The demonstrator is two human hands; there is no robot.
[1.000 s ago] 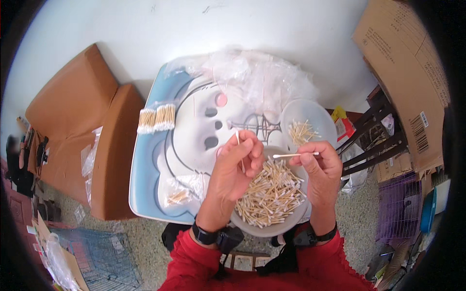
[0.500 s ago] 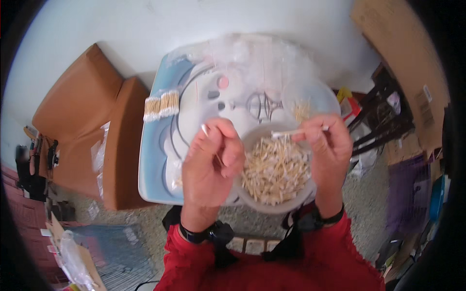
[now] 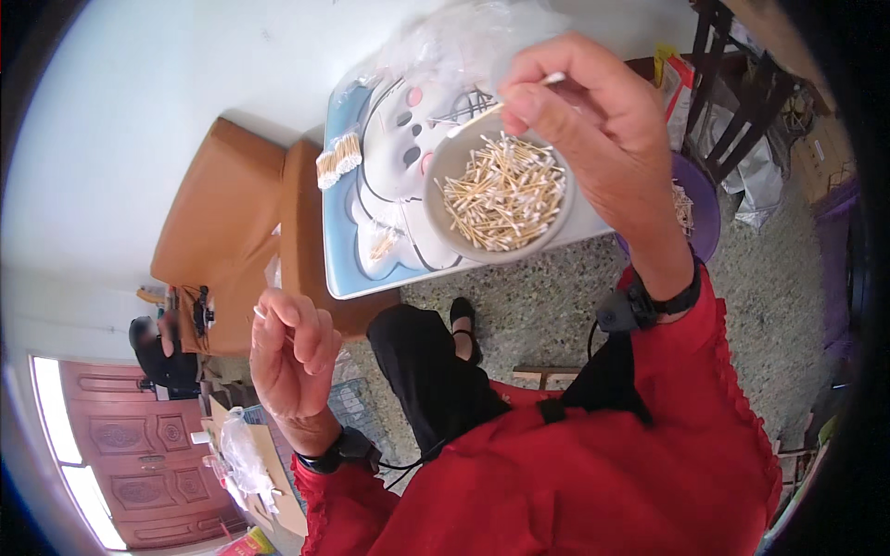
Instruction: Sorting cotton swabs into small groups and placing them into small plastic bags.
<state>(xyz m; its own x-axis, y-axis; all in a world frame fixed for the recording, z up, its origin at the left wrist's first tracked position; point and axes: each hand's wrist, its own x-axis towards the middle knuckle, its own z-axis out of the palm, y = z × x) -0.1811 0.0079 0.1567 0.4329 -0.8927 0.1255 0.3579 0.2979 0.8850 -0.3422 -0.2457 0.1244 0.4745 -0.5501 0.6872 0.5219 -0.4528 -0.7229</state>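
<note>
The left hand (image 3: 295, 350) was raised to the left of the table (image 3: 414, 275), its thumb and fingers pinched on a swab (image 3: 259, 312) of which little more than a white cotton tip showed. On the table's blue left border lay bundles (image 3: 338, 161) of swabs, tightly packed side by side, tan sticks with white ends. Nearer the front edge, a clear packet (image 3: 380, 245) held a small loose clump of similar sticks. Right of it, a pale grey bowl (image 3: 434, 215) stood at the table's near edge, filled with a heap (image 3: 505, 193) of swabs, slim and straw-coloured, white-tipped, crossing at every angle. Above the bowl's rim, the right hand (image 3: 593, 125) pinched a single swab (image 3: 482, 119) aslant, white at both ends. Beyond that wrist, a purple basin (image 3: 706, 190) on the floor held more white-tipped sticks, partly hidden.

Counted left to right: one swab in the left hand, two bundles, one packet, one bowl with swabs too many to count, one swab in the right hand, one basin. The hands were well apart.
</note>
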